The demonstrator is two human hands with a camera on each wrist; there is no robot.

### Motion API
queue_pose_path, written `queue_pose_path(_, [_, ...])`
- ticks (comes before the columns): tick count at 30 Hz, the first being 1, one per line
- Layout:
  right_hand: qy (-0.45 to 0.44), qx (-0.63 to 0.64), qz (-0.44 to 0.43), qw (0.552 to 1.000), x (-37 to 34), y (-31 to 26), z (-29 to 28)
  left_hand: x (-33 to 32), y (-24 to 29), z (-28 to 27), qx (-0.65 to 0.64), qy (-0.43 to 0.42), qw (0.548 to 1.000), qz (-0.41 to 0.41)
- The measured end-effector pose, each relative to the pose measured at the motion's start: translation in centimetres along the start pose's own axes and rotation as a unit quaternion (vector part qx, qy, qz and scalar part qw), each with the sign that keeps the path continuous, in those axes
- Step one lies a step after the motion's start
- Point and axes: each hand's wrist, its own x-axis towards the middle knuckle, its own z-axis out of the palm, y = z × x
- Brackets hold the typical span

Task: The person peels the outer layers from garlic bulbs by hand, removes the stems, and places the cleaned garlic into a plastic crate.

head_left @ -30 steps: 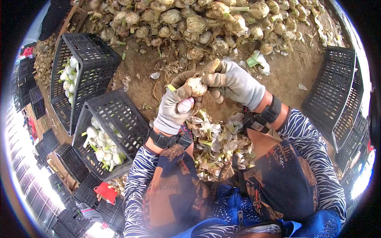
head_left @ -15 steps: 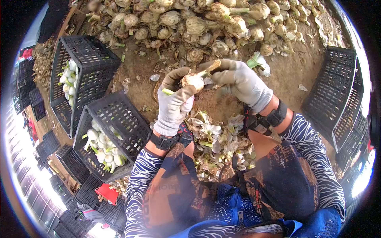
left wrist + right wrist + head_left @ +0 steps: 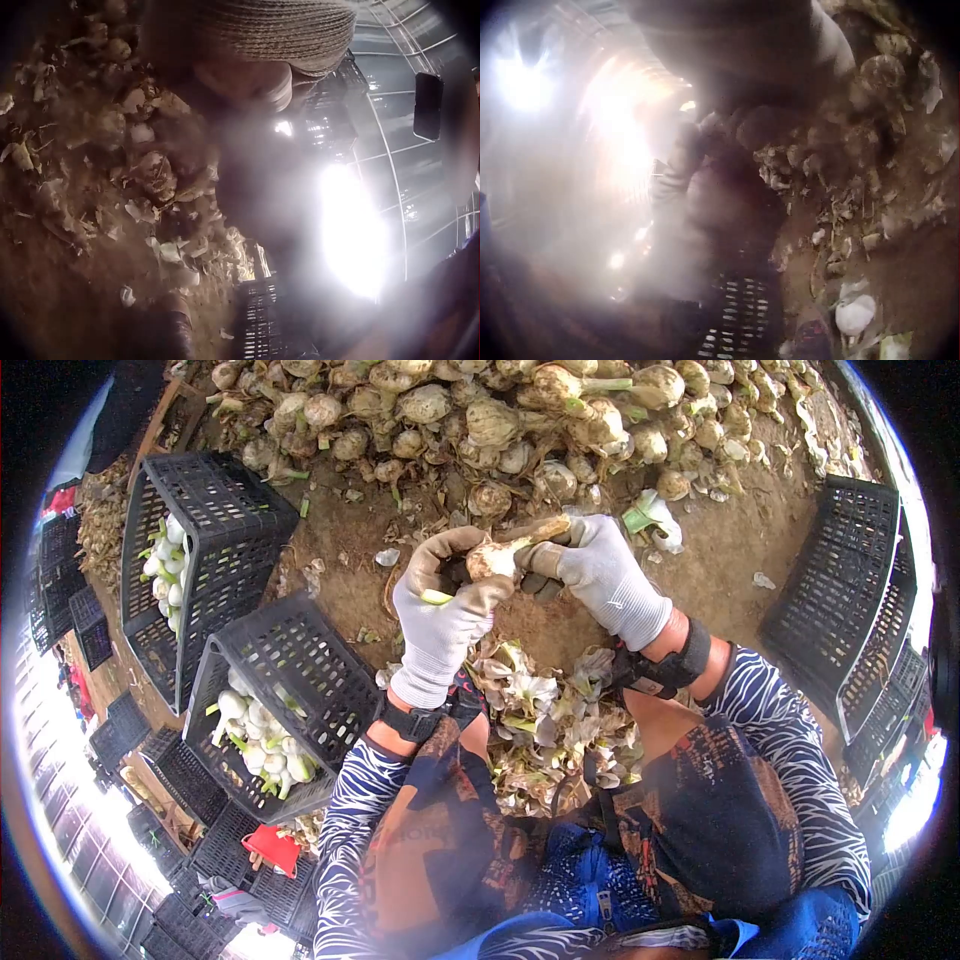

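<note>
In the head view, the left hand [image 3: 440,610], in a grey-white work glove, holds an unpeeled brown garlic bulb [image 3: 490,561] between fingers and thumb. A cut green stem [image 3: 435,597] pokes out of the same palm; a smooth pale bulb [image 3: 266,84] shows under that glove in the left wrist view. The gloved right hand [image 3: 605,575] pinches the garlic's dry stalk, which points up and to the right. Both hands are above bare soil, close in front of the knees. In the right wrist view the right glove [image 3: 735,52] is dark and blurred.
A heap of unpeeled garlic [image 3: 490,420] lies ahead. Two tilted black crates [image 3: 300,650] at left hold clean white bulbs [image 3: 262,735]; stacked black crates [image 3: 835,600] stand at right. Peeled skins [image 3: 545,710] pile between the legs. A white bulb [image 3: 652,520] lies on the soil.
The right hand drew off to the right from the garlic bulb, then came back in to its stalk. The bulb turned, stalk now pointing right; the pale bulb in the left palm became hidden in the head view.
</note>
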Motion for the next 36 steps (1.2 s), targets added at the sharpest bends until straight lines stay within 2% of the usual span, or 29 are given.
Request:
queue_pose_path(2, [0.001, -0.007, -0.004, 1.0, 0.1, -0.1, -0.2, 0.1, 0.1, 0.3, 0.028, -0.007, 0.999, 0.03])
queue_pose_path(4, [0.002, -0.014, -0.008, 1.0, 0.3, 0.1, -0.2, 0.2, 0.4, 0.5, 0.002, -0.004, 1.0, -0.018])
queue_pose_path(6, [0.032, -0.098, -0.109, 0.989, 0.6, 0.7, -0.2, 0.6, 0.1, 0.5, 0.002, -0.005, 1.0, -0.015])
queue_pose_path(7, [0.032, -0.098, -0.108, 0.989, 0.7, 0.8, -0.2, 0.7, -0.1, 0.5, 0.002, -0.005, 1.0, -0.012])
queue_pose_path(8, [0.046, -0.166, -0.128, 0.977, 0.9, 0.7, -0.2, 0.7, -0.2, 0.4, 0.002, -0.005, 1.0, -0.013])
queue_pose_path(9, [0.059, -0.233, -0.147, 0.959, 1.1, 0.7, -0.1, 0.7, -0.2, 0.3, -0.045, -0.003, 0.997, -0.061])
queue_pose_path(10, [0.06, -0.233, -0.147, 0.959, 1.5, 0.9, -0.1, 0.7, -0.4, 0.1, -0.092, -0.001, 0.99, -0.109])
queue_pose_path(11, [0.06, -0.289, -0.175, 0.939, 2.0, 1.3, 0.0, 0.9, -1.0, -0.5, -0.092, 0.0, 0.99, -0.11])
queue_pose_path(13, [0.063, -0.394, -0.243, 0.884, 2.1, 1.3, 0.2, 1.3, -2.8, -2.2, -0.309, -0.052, 0.918, -0.242])
queue_pose_path(14, [0.062, -0.393, -0.243, 0.885, 2.0, 1.3, 0.4, 1.3, -3.1, -2.5, -0.309, -0.051, 0.918, -0.242])
queue_pose_path(16, [0.075, -0.366, -0.25, 0.893, 1.7, 1.4, 0.9, 1.6, -3.7, -3.0, -0.45, -0.139, 0.829, -0.301])
queue_pose_path(17, [0.075, -0.367, -0.251, 0.893, 1.6, 1.4, 1.0, 2.1, -3.2, -2.9, -0.449, -0.178, 0.817, -0.316])
queue_pose_path(18, [0.085, -0.383, -0.243, 0.887, 1.4, 1.5, 1.0, 1.7, -2.7, -2.7, -0.45, -0.179, 0.816, -0.315])
queue_pose_path(19, [0.095, -0.399, -0.235, 0.881, 1.3, 1.6, 1.0, 1.0, -2.2, -2.3, -0.148, -0.15, 0.968, -0.133])
queue_pose_path(20, [0.096, -0.399, -0.235, 0.881, 1.3, 1.6, 0.9, 0.6, -1.4, -1.5, 0.176, -0.099, 0.977, 0.068])
queue_pose_path(21, [0.106, -0.359, -0.178, 0.91, 1.4, 1.6, 0.9, 0.6, -1.7, -0.8, -0.149, -0.063, 0.984, -0.072])
queue_pose_path(22, [0.115, -0.316, -0.119, 0.934, 1.4, 1.7, 0.9, 0.5, -2.0, 0.2, -0.147, -0.065, 0.984, -0.073])
queue_pose_path(23, [0.127, -0.328, -0.116, 0.929, 1.1, 1.5, 1.0, 0.4, -2.2, 1.5, -0.003, -0.004, 0.998, 0.056])
queue_pose_path(24, [0.126, -0.327, -0.116, 0.929, 0.9, 1.5, 1.2, 0.2, -2.1, 2.1, 0.141, 0.058, 0.971, 0.184])
queue_pose_path(25, [0.117, -0.326, -0.159, 0.925, 0.8, 1.5, 1.4, 0.2, -1.3, 1.7, 0.186, 0.065, 0.978, 0.074])
queue_pose_path(26, [0.108, -0.324, -0.201, 0.918, 0.6, 1.5, 1.7, 0.1, -0.6, 1.2, 0.187, 0.067, 0.977, 0.075])
queue_pose_path(28, [0.096, -0.339, -0.214, 0.911, 0.3, 1.2, 1.9, 0.2, 0.3, 0.7, 0.085, -0.02, 0.995, -0.052])
queue_pose_path(29, [0.079, -0.364, -0.248, 0.894, 0.1, 1.1, 1.8, 0.4, -0.3, 0.9, 0.048, 0.005, 0.993, -0.109])
queue_pose_path(30, [0.062, -0.389, -0.282, 0.875, -0.1, 1.0, 1.7, 0.1, -0.8, 1.2, 0.048, 0.005, 0.993, -0.108])
queue_pose_path(31, [0.062, -0.388, -0.283, 0.875, -0.3, 1.2, 1.6, -0.3, -1.3, 1.5, 0.063, 0.027, 0.997, -0.035])
queue_pose_path(32, [0.023, -0.401, -0.279, 0.872, -0.6, 1.4, 1.6, -0.6, -1.2, 1.8, 0.078, 0.049, 0.995, 0.037])
queue_pose_path(33, [-0.016, -0.413, -0.275, 0.868, -0.8, 1.6, 1.5, -0.6, -1.2, 1.1, 0.126, 0.021, 0.991, 0.039])
queue_pose_path(34, [-0.016, -0.412, -0.274, 0.869, -1.0, 1.7, 1.4, -0.8, -1.0, 0.8, 0.127, 0.022, 0.991, 0.039])
queue_pose_path(36, [-0.064, -0.224, -0.145, 0.962, -1.1, 1.8, 1.3, -1.1, -0.5, 0.4, 0.047, -0.023, 0.993, -0.106])
